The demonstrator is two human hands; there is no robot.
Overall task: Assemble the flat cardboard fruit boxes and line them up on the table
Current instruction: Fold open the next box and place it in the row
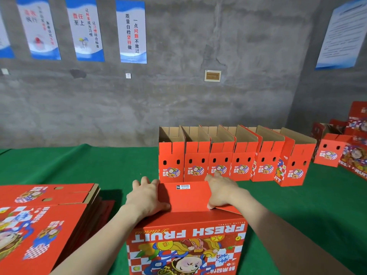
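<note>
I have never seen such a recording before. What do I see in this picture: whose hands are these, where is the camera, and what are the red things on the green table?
There is no machine here. A person wears one camera on the head, so you look down at their own arms. The left hand and the right hand grip a raised flap of a printed box that they are assembling. On the green table, a stack of flat boxes lies at the left, and a row of finished boxes, open on top, stands behind.
</note>
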